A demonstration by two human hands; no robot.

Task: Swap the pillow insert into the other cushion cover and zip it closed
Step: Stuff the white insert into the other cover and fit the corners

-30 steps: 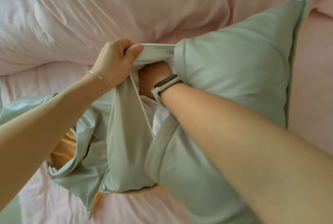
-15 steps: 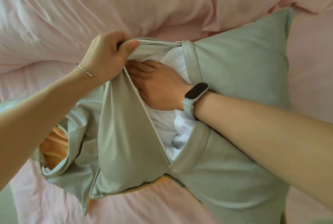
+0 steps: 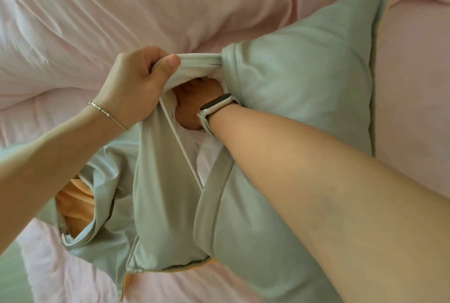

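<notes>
The left hand (image 3: 136, 83) pinches the cover's (image 3: 299, 88) edge at 10 o'clock; the right hand (image 3: 194, 103), fingers hidden inside, should push the insert (image 3: 207, 156) into far corners.

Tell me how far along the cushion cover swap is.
Done: the white insert sits mostly inside the green cover, which looks plump. The other cover lies limp at the left. In hand: the left hand grips the opening's edge and holds it up, while the right hand is pushed inside; its fingers are hidden. Left: tuck the showing insert in and zip the opening, which gapes.
</notes>
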